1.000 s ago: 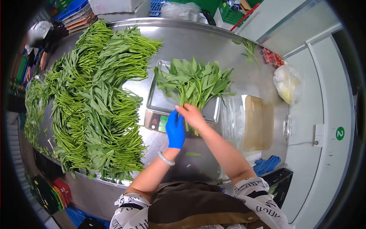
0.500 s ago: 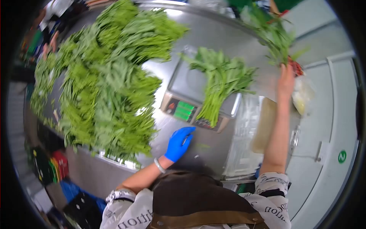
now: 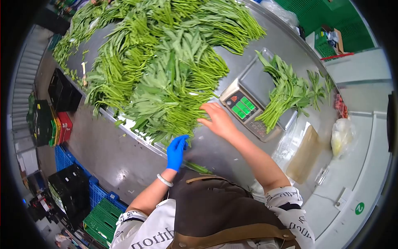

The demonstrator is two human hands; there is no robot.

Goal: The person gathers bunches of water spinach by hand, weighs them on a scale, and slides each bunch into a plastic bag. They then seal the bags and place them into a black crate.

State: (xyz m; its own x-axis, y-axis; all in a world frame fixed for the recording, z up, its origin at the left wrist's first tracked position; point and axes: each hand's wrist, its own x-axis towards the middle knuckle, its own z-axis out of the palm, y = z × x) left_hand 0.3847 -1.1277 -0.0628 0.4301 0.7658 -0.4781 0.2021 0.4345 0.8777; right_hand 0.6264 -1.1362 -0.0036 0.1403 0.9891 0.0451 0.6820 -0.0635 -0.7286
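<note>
Bundles of long-stemmed leafy greens (image 3: 174, 83) cover the steel table's left half, stems mostly toward the right. My bare right hand (image 3: 217, 119) is at the stem ends of the nearest bundle (image 3: 182, 114), thumb and fingers apart. My left hand (image 3: 177, 152), in a blue glove, reaches to the lower edge of that bundle, fingers stretched out; the fingertips are partly against the leaves. A digital scale (image 3: 242, 107) with green lit displays stands to the right. On its pan lies another bunch of greens (image 3: 284, 89), stems toward me.
Right of the scale are clear plastic bags (image 3: 286, 149), a tan board (image 3: 304, 155) and a knotted bag with something pale yellow (image 3: 342, 137). Loose sprigs (image 3: 317, 89) lie past the pan. Crates (image 3: 101, 220) stand on the floor at left.
My view has turned left. My right hand has left the greens at the table's far right and come across to the pile. My left hand has moved to the pile's lower edge.
</note>
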